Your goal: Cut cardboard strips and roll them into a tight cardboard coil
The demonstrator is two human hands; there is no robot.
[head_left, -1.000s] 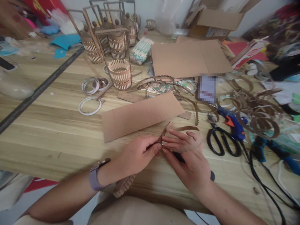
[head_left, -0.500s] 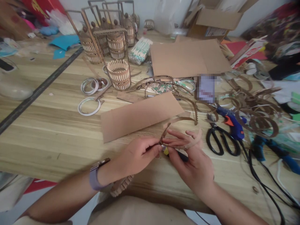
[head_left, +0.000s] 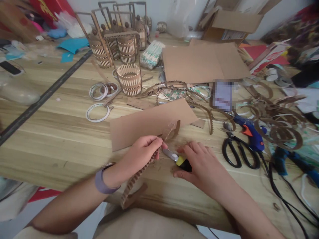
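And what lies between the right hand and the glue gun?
Black-handled scissors lie between the right hand and the blue glue gun; the head view shows them.

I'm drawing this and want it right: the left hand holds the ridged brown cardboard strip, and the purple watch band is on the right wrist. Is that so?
Not quite: the head view shows the purple watch band on the left wrist, not the right. The left hand does hold the ridged brown cardboard strip.

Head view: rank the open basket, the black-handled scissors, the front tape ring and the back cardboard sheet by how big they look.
1. Back cardboard sheet, clearly largest
2. Black-handled scissors
3. Open basket
4. Front tape ring, smallest
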